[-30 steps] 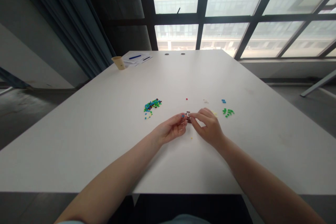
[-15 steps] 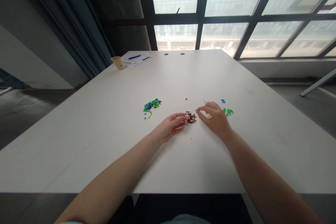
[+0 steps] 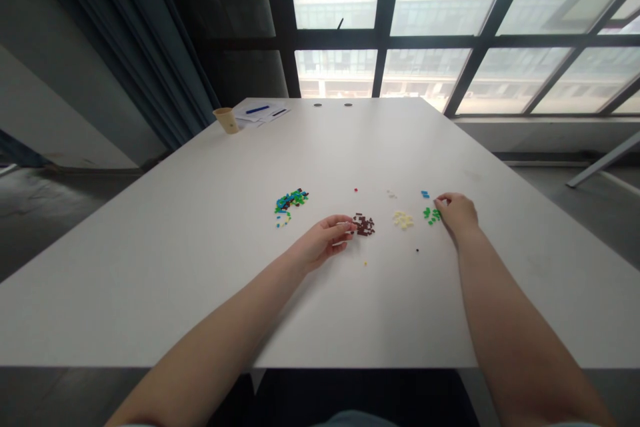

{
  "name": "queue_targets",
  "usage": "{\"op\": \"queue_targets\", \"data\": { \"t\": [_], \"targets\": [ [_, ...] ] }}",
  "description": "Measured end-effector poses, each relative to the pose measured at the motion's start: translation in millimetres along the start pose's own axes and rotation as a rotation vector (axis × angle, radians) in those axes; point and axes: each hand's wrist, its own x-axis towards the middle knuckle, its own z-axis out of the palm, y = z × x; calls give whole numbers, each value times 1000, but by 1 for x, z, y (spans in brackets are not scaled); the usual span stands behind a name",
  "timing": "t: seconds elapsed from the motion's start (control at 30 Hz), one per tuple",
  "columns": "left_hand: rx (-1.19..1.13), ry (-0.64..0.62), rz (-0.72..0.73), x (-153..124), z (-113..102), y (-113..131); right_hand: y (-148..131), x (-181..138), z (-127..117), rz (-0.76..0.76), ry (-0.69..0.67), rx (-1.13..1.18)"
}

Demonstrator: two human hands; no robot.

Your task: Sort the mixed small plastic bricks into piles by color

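Left hand [image 3: 327, 240] loosely curled, fingertips at left edge of brown pieces [image 3: 365, 225]; can't tell if it grips anything. Right hand [image 3: 459, 213] bent, fingertips just beside green pieces [image 3: 430, 215], near blue pieces [image 3: 425, 194]; grip unclear. Yellow pieces [image 3: 403, 219] between brown and green. Mixed pile [image 3: 291, 200] off left. All on white table [image 3: 320, 153].

One tabletop [image 3: 200, 267] bears one cup [image 3: 227, 121], one blue pen [image 3: 257, 109], two dark discs [image 3: 318, 105], three lone pieces [image 3: 355, 190], one mixed pile [image 3: 291, 199] and five single-coloured clusters [image 3: 364, 225], their pieces too small to count. One left hand [image 3: 327, 242] and one right hand [image 3: 459, 215] are present.
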Motion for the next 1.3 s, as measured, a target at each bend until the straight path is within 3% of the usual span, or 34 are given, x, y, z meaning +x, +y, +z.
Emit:
{"op": "queue_targets", "data": {
  "t": [0.33,0.5,0.57,0.63,0.67,0.73,0.8,0.87,1.03,1.23,1.3],
  "targets": [
    [-42,36,32,1,-5,5,-1,-2,-6,-7,-78,-15],
    [53,232,262,1,-37,38,-4,-5,-10,-27,-130,-43],
    [210,399,405,-1,-62,55,-7,-7,-12,-37,-108,-20],
    [540,595,493,-3,-91,67,-11,-10,-16,-38,-54,28],
    [760,701,471,-4,-104,71,-13,-12,-18,-41,-25,58],
    [1137,759,274,-5,-124,72,-19,-18,-22,-54,12,120],
    [1322,689,95,-3,-134,70,-25,-23,-25,-72,20,172],
    [1392,609,32,0,-136,65,-30,-27,-27,-85,13,193],
    [1469,639,120,9,-135,58,-35,-30,-29,-108,-8,196],
    [1562,677,73,16,-135,52,-37,-31,-31,-132,12,213],
    [1550,689,153,15,-129,51,-37,-31,-33,-140,23,234]
  ]
}}
